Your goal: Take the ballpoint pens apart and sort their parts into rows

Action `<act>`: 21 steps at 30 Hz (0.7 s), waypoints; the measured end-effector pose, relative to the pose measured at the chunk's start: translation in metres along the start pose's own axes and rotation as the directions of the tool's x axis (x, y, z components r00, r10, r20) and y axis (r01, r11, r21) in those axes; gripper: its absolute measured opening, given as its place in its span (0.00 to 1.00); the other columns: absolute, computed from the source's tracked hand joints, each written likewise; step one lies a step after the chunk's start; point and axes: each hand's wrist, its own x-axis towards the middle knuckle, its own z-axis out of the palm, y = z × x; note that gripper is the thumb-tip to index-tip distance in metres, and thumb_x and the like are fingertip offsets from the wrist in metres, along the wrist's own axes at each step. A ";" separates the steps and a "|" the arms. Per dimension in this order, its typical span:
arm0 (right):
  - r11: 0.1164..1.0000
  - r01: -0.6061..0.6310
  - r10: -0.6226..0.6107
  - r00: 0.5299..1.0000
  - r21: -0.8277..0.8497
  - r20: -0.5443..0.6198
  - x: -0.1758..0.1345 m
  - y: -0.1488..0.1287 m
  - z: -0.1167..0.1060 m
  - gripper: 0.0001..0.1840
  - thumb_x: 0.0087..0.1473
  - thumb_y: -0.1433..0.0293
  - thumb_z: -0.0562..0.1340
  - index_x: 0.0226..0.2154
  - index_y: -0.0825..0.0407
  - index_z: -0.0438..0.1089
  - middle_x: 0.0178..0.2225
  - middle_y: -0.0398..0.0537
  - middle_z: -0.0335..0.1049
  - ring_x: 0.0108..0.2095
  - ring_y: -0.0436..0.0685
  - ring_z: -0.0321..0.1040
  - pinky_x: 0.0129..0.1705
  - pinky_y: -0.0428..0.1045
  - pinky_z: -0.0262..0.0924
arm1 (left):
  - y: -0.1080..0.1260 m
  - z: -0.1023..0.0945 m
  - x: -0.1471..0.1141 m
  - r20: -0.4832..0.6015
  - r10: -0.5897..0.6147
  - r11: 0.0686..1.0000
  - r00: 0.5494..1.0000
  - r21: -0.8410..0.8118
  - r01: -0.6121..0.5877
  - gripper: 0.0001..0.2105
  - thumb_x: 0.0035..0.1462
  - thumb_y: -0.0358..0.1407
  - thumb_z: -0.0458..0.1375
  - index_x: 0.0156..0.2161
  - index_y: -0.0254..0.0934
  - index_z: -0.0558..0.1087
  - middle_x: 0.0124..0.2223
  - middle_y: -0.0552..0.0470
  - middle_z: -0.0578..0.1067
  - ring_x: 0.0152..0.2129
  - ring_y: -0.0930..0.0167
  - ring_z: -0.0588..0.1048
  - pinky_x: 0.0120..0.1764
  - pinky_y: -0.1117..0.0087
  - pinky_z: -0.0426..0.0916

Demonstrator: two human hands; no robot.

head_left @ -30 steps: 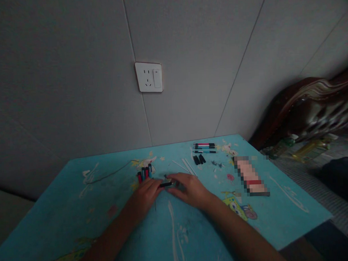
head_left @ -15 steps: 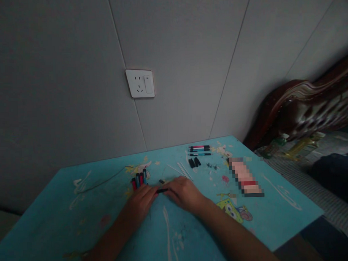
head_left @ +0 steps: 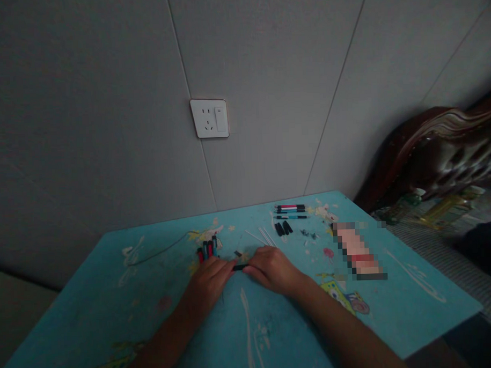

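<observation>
Low over the table, my left hand [head_left: 215, 273] and my right hand [head_left: 271, 268] meet at a short dark pen [head_left: 240, 267]. Fingers of both hands are closed on it, one hand at each end, so only its middle shows. Just beyond my left hand lie several red and blue pen barrels [head_left: 208, 248] with dark ends. A small dark piece [head_left: 238, 254] rests behind the held pen. Thin white refills [head_left: 267, 237] lie past my right hand, with black tubular pieces [head_left: 283, 228] to their right.
Pens [head_left: 290, 208] lie in rows near the wall. Small dark bits [head_left: 307, 234] are scattered at right, by a blurred-out pinkish rectangle [head_left: 354, 247]. The blue table cover [head_left: 186, 341] has cartoon prints. A socket [head_left: 210, 118] is on the wall; bottles [head_left: 451, 206] stand beyond the table.
The whole view has shifted, so everything appears farther right. Both hands keep hold of the dark pen, with little visible change in their grip.
</observation>
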 end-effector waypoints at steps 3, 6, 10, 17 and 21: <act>0.970 -0.136 0.121 0.989 0.203 0.086 -0.002 -0.005 0.009 0.29 0.68 0.57 0.46 0.25 0.54 0.70 0.21 0.45 0.69 0.24 0.50 0.66 0.32 0.46 0.59 | 0.005 -0.009 0.001 -0.029 0.082 0.995 0.996 0.056 -0.080 0.17 0.66 0.29 0.52 0.59 0.34 0.66 0.42 0.45 0.77 0.40 0.66 0.72 0.45 0.61 0.70; 0.835 -0.339 0.244 0.934 0.434 0.261 -0.003 -0.011 0.013 0.34 0.69 0.55 0.40 0.26 0.54 0.69 0.16 0.40 0.65 0.17 0.48 0.61 0.23 0.43 0.55 | 0.005 -0.015 -0.001 -0.042 0.120 0.988 0.992 0.099 -0.115 0.18 0.66 0.29 0.52 0.60 0.34 0.66 0.45 0.45 0.77 0.41 0.65 0.73 0.46 0.60 0.70; 0.926 -0.318 0.287 0.943 0.206 0.166 -0.002 0.000 -0.011 0.27 0.68 0.55 0.46 0.33 0.53 0.73 0.27 0.46 0.74 0.28 0.52 0.70 0.35 0.46 0.61 | -0.003 -0.009 -0.004 -0.044 0.054 0.993 0.998 0.109 -0.049 0.16 0.65 0.30 0.53 0.57 0.36 0.69 0.43 0.46 0.78 0.39 0.66 0.75 0.45 0.61 0.71; 0.494 -0.731 0.638 0.673 -0.471 -0.374 -0.034 0.076 -0.065 0.15 0.61 0.63 0.59 0.46 0.53 0.73 0.44 0.60 0.72 0.48 0.65 0.65 0.49 0.56 0.55 | -0.014 0.008 -0.011 -0.082 -0.137 0.985 0.987 0.093 0.145 0.15 0.66 0.36 0.53 0.55 0.37 0.70 0.45 0.45 0.77 0.39 0.67 0.77 0.43 0.67 0.74; 0.393 -0.761 0.723 0.603 -0.516 -0.338 -0.046 0.092 -0.057 0.15 0.61 0.62 0.57 0.39 0.55 0.74 0.42 0.60 0.72 0.47 0.66 0.66 0.47 0.57 0.55 | -0.011 0.008 -0.009 -0.092 -0.152 0.985 0.984 0.070 0.159 0.14 0.67 0.36 0.52 0.54 0.37 0.70 0.45 0.46 0.77 0.38 0.68 0.77 0.42 0.67 0.73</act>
